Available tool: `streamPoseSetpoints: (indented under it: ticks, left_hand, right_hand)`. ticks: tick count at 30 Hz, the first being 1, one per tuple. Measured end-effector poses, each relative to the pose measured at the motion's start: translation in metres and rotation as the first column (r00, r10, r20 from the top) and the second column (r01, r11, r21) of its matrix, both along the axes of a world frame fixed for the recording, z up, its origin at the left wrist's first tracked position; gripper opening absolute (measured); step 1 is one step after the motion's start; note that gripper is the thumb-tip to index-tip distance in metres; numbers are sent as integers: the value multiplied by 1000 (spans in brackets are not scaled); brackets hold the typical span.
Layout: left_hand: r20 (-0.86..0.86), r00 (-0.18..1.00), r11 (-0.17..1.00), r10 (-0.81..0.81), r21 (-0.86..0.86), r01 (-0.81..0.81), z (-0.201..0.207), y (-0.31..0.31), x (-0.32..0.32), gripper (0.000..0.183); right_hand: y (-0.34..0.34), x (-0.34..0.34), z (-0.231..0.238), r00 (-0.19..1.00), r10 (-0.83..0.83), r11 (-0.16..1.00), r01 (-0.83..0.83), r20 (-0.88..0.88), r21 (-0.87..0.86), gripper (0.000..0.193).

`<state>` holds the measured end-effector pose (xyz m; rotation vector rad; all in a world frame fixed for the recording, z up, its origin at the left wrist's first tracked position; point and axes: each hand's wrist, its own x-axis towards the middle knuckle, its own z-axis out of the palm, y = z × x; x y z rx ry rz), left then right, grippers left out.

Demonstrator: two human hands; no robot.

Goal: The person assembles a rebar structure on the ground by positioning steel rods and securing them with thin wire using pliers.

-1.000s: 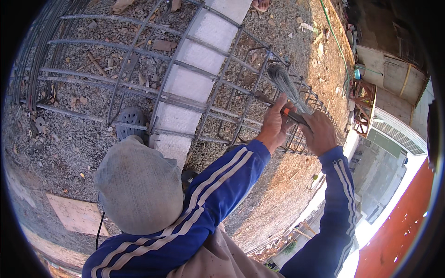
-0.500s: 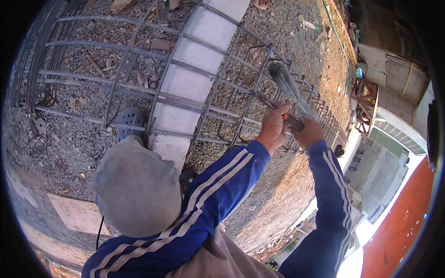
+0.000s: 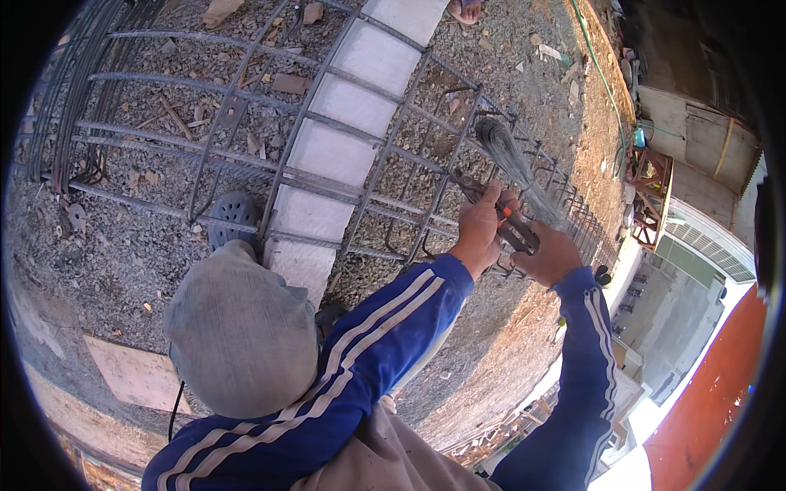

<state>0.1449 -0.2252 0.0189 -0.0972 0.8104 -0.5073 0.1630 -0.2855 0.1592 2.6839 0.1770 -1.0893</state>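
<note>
My left hand [image 3: 476, 229] is closed around a pair of pincers [image 3: 517, 227] with dark handles and orange marks. Their dark jaws point up and left, over the rebar cage [image 3: 426, 214]. The handle ends lie spread against my right hand [image 3: 550, 254], which is closed on a long bundle of grey tie wire [image 3: 512, 155]. A looped end of the bundle reaches up and left, above the bars. Both hands are close together over the right part of the cage. My right palm and some fingers are hidden, so the exact grip there is partly covered.
A white concrete beam [image 3: 326, 155] passes under the long bars. Bundled rebar [image 3: 86, 106] lies at the far left, over gravel. My grey-clad knee [image 3: 241, 327] and a grey clog [image 3: 233, 219] are near. Another person's foot [image 3: 465, 10] shows at the top. A green hose [image 3: 602, 74] runs along the right.
The pincers' handles have spread apart. My right hand has moved slightly down and right, and the wire bundle has shifted with it. My left hand stays near the same bars.
</note>
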Motion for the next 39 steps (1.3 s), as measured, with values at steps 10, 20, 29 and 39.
streamPoseSetpoints:
  ticks: [10, 20, 29, 39]
  left_hand:
    - [315, 926, 475, -207, 860, -186, 3, 15, -17, 39]
    - [398, 619, 282, -677, 917, -281, -4, 63, -72, 38]
    - [330, 696, 288, -638, 940, -182, 21, 94, -56, 53]
    - [134, 429, 118, -893, 991, -65, 49, 120, -67, 55]
  right_hand:
    - [-1, -77, -70, 586, -800, 485, 504, 129, 715, 33]
    - [-16, -127, -135, 706, -680, 568, 336, 198, 751, 41]
    - [69, -138, -88, 685, -712, 89, 303, -152, 949, 28]
    - [98, -161, -127, 616, -787, -88, -65, -30, 994, 24]
